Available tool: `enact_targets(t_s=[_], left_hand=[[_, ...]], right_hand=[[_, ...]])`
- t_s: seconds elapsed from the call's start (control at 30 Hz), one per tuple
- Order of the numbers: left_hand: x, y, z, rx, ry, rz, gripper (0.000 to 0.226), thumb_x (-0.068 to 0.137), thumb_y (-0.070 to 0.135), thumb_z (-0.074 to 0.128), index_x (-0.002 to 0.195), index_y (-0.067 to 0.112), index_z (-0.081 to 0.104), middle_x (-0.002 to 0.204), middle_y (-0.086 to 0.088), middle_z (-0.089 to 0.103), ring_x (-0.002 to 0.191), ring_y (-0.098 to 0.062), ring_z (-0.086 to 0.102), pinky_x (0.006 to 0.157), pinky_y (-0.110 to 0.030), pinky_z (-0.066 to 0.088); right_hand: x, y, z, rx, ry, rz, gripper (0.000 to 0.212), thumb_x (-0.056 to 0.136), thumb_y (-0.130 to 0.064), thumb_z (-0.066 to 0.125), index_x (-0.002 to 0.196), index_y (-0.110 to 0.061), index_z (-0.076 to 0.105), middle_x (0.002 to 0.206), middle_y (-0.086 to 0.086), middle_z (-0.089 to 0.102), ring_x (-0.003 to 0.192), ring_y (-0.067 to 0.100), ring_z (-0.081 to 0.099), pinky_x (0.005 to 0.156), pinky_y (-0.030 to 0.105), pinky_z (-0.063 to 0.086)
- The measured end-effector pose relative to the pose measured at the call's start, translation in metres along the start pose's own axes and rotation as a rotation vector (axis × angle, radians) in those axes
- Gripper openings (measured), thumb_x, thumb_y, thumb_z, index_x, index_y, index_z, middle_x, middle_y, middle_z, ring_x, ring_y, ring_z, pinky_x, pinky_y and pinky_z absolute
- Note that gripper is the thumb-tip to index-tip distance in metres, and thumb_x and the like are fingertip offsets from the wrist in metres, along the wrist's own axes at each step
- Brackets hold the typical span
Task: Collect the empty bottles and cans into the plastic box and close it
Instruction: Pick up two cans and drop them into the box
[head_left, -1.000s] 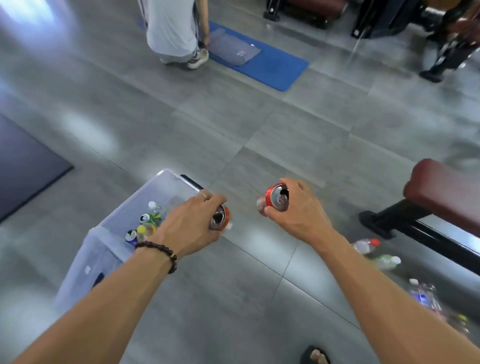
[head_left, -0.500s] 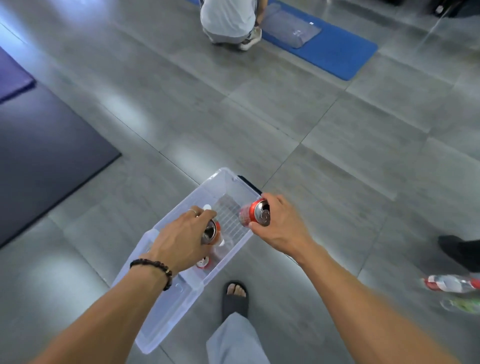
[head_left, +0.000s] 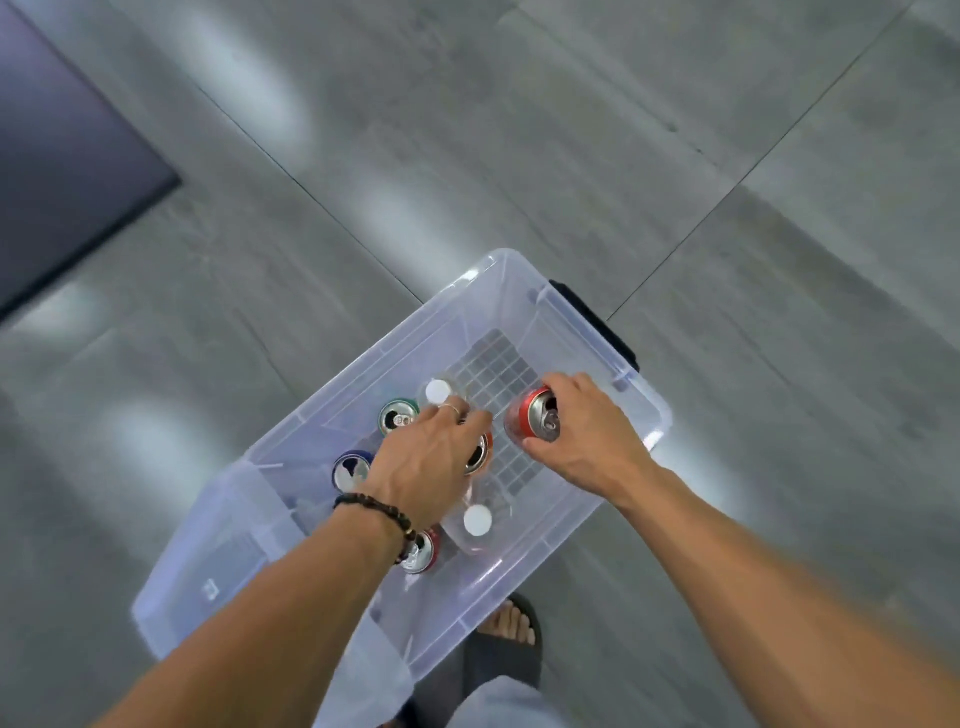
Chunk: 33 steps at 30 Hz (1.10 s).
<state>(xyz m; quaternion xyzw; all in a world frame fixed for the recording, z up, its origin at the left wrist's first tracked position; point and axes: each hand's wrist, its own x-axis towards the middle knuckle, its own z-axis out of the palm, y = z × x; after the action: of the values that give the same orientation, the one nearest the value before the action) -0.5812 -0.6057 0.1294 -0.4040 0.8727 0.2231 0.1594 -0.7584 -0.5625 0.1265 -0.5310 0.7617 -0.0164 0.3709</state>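
A clear plastic box (head_left: 566, 312) stands open on the floor below me. My left hand (head_left: 426, 467) is down inside it, shut on a red can (head_left: 479, 453). My right hand (head_left: 587, 441) holds another red can (head_left: 527, 418) over the box's open top. Inside stand a green can (head_left: 397, 415), a blue can (head_left: 352, 470), a third red can (head_left: 423, 553) and two clear bottles with white caps (head_left: 437, 392) (head_left: 477, 520). The box's clear lid (head_left: 208, 582) lies at its near-left side.
Grey floor tiles surround the box. A dark mat (head_left: 62, 171) lies at the far left. My foot in a dark sandal (head_left: 506, 644) stands right by the box's near edge. A black latch (head_left: 597, 325) sits on the box's far right rim.
My view has tilted down and closed in over the box. Both hands moved down with their cans, the left one into the box, the right one over its opening.
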Motion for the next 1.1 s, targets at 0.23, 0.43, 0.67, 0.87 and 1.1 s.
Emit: enact_targets(t_s=[0.23,0.43,0.67,0.87,1.1], left_hand=[[0.046,-0.033,0.071,-0.081,-0.021,0.037,0.053,0.084,0.041,0.065,0.127,0.025,0.037,0.124,-0.005,0.049,0.113,-0.026,0.050,0.078,-0.045,0.055],[0.067,-0.042,0.101,-0.039,-0.050,0.035,0.057,0.083,0.049,0.065,0.126,0.024,0.038,0.115,-0.005,0.052,0.105,-0.026,0.054,0.074,-0.044,0.054],[0.073,-0.048,0.117,0.010,-0.130,0.003,0.066,0.080,0.052,0.066,0.131,0.024,0.036,0.121,-0.007,0.051,0.111,-0.028,0.053,0.083,-0.042,0.052],[0.050,-0.046,0.088,-0.022,-0.107,0.017,0.060,0.085,0.047,0.060,0.133,0.019,0.037,0.125,-0.007,0.051,0.113,-0.027,0.050,0.085,-0.040,0.051],[-0.005,-0.019,0.016,-0.031,-0.012,0.085,0.053,0.086,0.026,0.055,0.134,0.018,0.035,0.125,-0.005,0.052,0.107,-0.025,0.053,0.073,-0.034,0.051]], right_hand=[[0.057,0.025,0.075,-0.073,-0.092,0.015,0.067,0.072,-0.032,0.077,0.129,-0.024,0.043,0.122,0.003,0.047,0.105,0.026,0.056,0.088,0.038,0.050],[0.079,0.029,0.108,-0.139,-0.171,0.022,0.066,0.070,-0.030,0.079,0.124,-0.022,0.041,0.113,0.004,0.046,0.096,0.026,0.057,0.080,0.038,0.051],[0.080,0.028,0.119,-0.193,-0.231,0.019,0.078,0.068,-0.042,0.082,0.128,-0.020,0.039,0.118,0.004,0.046,0.096,0.024,0.055,0.082,0.037,0.052],[0.060,0.021,0.093,-0.136,-0.229,0.040,0.091,0.069,-0.044,0.079,0.141,-0.018,0.031,0.129,0.007,0.045,0.113,0.027,0.052,0.095,0.041,0.048],[-0.010,-0.002,0.017,0.032,-0.061,0.045,0.077,0.083,-0.043,0.064,0.145,-0.016,0.027,0.142,0.008,0.040,0.125,0.026,0.046,0.102,0.039,0.042]])
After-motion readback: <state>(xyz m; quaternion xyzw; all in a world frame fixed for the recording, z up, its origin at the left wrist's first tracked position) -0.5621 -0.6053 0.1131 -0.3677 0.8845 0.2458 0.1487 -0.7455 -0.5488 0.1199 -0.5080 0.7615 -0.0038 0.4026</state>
